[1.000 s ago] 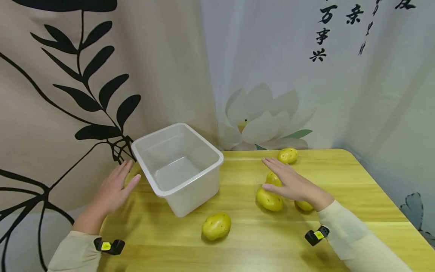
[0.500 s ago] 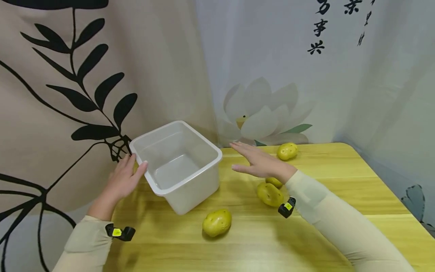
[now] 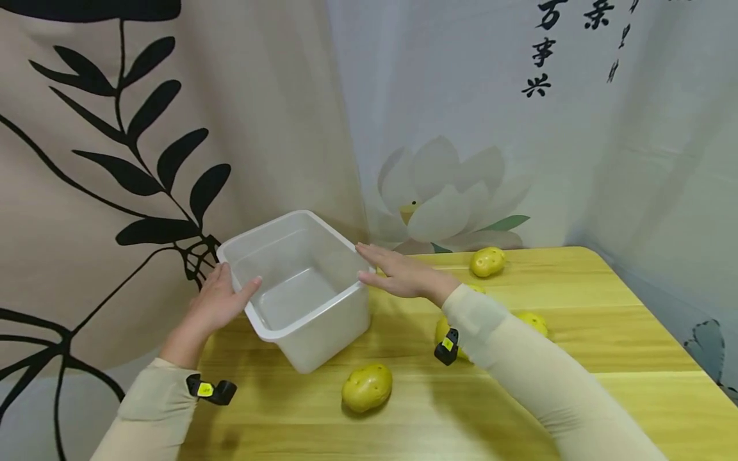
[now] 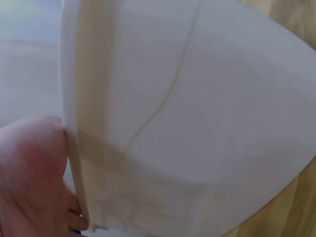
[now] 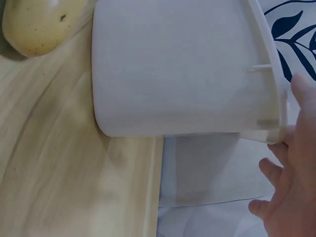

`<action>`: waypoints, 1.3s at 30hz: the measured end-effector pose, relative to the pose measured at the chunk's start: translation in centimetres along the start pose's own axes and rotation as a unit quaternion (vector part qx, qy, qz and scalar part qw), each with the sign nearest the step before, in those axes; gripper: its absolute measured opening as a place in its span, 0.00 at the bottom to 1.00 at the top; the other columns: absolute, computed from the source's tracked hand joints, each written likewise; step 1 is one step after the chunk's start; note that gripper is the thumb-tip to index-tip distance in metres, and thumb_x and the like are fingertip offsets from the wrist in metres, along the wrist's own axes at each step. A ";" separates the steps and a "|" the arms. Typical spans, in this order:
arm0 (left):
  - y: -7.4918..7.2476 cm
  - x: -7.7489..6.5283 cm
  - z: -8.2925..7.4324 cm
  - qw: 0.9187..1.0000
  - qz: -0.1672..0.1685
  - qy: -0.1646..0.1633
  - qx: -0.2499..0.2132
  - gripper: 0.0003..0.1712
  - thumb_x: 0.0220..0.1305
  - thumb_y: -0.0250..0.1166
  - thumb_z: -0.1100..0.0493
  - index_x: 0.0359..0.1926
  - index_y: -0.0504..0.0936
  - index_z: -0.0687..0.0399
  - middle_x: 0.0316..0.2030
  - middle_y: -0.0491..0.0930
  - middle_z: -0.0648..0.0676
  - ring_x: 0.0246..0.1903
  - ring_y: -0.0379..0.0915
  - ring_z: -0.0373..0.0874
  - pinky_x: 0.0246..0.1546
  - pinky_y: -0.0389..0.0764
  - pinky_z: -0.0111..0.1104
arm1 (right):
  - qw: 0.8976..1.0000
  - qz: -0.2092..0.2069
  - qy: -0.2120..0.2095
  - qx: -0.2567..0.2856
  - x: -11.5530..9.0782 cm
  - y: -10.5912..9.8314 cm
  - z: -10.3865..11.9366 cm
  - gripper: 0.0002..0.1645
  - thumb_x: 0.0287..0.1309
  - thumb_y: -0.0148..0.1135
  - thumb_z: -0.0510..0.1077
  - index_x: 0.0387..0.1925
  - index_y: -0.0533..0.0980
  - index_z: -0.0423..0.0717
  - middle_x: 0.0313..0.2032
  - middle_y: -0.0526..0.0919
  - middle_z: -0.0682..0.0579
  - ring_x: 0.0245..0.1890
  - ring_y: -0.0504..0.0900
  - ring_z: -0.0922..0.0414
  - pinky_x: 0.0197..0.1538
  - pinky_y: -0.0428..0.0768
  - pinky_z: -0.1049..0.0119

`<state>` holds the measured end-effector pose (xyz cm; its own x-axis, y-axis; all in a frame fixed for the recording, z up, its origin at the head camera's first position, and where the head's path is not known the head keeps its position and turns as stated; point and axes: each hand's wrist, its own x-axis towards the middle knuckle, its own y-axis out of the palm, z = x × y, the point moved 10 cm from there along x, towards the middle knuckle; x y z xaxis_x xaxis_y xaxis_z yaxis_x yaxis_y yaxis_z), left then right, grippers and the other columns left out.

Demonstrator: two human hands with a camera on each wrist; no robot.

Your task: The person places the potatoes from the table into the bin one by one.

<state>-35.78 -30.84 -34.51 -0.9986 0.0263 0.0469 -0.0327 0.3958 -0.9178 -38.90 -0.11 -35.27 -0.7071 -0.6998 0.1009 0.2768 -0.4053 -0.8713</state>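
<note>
A white plastic tub [image 3: 323, 333] stands at the table's left, its inside bare. My left hand [image 3: 216, 304] lies against the tub's left rim, thumb reaching over the edge; the left wrist view has the palm [image 4: 32, 173] at the rim. At the opposite side, my right hand [image 3: 406, 274] touches the right rim with fingers extended. Spread fingers show at the rim [image 5: 282, 113] in the right wrist view. One potato [image 3: 367, 387] lies in front of the tub. Another potato [image 3: 487, 262] sits near the back edge.
Two more potatoes are partly hidden by my right arm: one potato [image 3: 442, 330] by the wrist, one potato [image 3: 533, 322] behind the sleeve. The wooden table [image 3: 605, 320] ends at a printed curtain [image 3: 277, 128] along the back and left.
My right hand has swept left from above the potatoes to the tub's right rim. The left hand has moved right and up against the left rim. The tub has hardly moved.
</note>
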 end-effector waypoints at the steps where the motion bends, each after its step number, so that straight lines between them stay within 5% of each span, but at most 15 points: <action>1: 0.0 0.0 -0.1 1.000 0.001 0.001 0.002 0.59 0.66 0.42 0.27 0.72 0.29 0.69 0.71 0.31 0.75 0.68 0.29 0.74 0.54 0.43 0.74 | 1.000 0.000 -0.004 0.006 0.0 0.1 0.1 0.45 0.67 0.36 0.72 0.76 0.42 0.59 0.75 0.42 0.60 0.74 0.40 0.60 0.72 0.46 0.58; 17: 0.1 -0.1 1.0 0.998 0.057 -0.009 0.023 0.60 0.66 0.37 0.25 0.71 0.23 0.67 0.70 0.17 0.66 0.68 0.19 0.72 0.49 0.31 0.78 | 0.997 -0.032 -0.042 -0.059 -0.3 1.3 2.4 0.42 0.72 0.31 0.66 0.76 0.42 0.48 0.76 0.41 0.51 0.74 0.39 0.54 0.72 0.48 0.53; 25: -0.5 0.0 1.3 0.997 0.068 0.001 0.036 0.58 0.67 0.37 0.26 0.72 0.26 0.68 0.71 0.21 0.66 0.68 0.21 0.72 0.50 0.30 0.77 | 0.994 -0.040 -0.038 -0.097 -1.2 1.8 3.8 0.42 0.71 0.29 0.68 0.76 0.44 0.50 0.76 0.42 0.53 0.75 0.41 0.54 0.69 0.48 0.40; 39: -0.2 0.6 1.6 0.995 0.094 0.011 0.041 0.54 0.68 0.36 0.27 0.73 0.29 0.63 0.72 0.24 0.65 0.69 0.21 0.69 0.53 0.28 0.75 | 0.987 -0.061 -0.074 -0.126 -3.3 2.3 5.4 0.37 0.74 0.28 0.63 0.75 0.49 0.50 0.75 0.46 0.54 0.74 0.41 0.56 0.70 0.42 0.40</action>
<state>-36.46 -32.41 -34.95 -0.9862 0.1137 -0.1201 0.1498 0.3064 -0.9401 -32.40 -1.90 -35.04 -0.6174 -0.7405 0.2655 0.0108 -0.3455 -0.9384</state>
